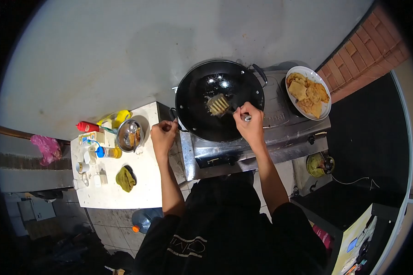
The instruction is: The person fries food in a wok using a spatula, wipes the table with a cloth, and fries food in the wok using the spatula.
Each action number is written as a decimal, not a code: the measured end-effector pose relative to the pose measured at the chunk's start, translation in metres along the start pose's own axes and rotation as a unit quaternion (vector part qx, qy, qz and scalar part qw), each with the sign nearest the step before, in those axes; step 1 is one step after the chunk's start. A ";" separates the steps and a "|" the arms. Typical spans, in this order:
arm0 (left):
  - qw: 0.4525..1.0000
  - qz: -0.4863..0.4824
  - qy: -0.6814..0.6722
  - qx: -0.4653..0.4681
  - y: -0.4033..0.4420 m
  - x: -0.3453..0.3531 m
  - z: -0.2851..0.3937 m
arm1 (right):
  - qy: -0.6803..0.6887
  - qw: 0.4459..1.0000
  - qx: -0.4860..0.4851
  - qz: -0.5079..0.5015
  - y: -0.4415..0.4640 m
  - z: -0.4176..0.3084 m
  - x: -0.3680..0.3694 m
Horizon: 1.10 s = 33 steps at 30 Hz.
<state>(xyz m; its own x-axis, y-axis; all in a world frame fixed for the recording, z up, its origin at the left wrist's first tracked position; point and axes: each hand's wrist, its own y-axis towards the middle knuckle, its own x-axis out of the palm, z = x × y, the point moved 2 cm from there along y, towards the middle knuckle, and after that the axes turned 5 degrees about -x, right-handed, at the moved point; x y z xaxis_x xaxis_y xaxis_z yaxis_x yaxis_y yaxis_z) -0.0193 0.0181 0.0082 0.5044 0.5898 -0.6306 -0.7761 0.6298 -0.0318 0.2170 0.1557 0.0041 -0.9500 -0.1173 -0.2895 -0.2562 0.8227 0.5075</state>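
Observation:
A large black wok [202, 123] stands on the steel gas stove. My right hand [250, 123] is closed around the handle of a slotted spatula [219, 104], whose head is over the inside of the wok. Something pale shows through and around its slots. At the wok's left side, my left hand [164, 134] is closed by the black loop handle [173, 114], fingers curled against it. Right of the wok, a white plate [326, 110] holds fried golden pieces [309, 94].
On the left, a white table [144, 183] bears a metal bowl [130, 135] with a spoon, a red bottle [87, 127], a blue-capped jar [109, 152] and a green cloth [125, 178]. A water jug [144, 220] stands below. Brickwork [362, 50] rises at right.

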 end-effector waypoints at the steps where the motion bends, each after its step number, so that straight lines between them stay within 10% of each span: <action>1: 1.000 -0.002 0.005 -0.003 -0.001 -0.001 0.001 | -0.015 1.000 -0.022 0.014 0.000 -0.003 -0.003; 33: 0.999 0.025 -0.016 0.026 -0.002 0.005 -0.005 | -0.038 0.996 0.020 0.071 0.010 0.003 -0.014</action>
<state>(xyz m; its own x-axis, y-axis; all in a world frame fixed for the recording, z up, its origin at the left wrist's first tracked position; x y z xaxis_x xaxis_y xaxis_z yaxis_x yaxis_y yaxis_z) -0.0177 0.0168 0.0012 0.4778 0.6362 -0.6058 -0.7804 0.6240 0.0397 0.2284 0.1674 0.0107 -0.9594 0.0443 -0.2787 -0.1104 0.8499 0.5153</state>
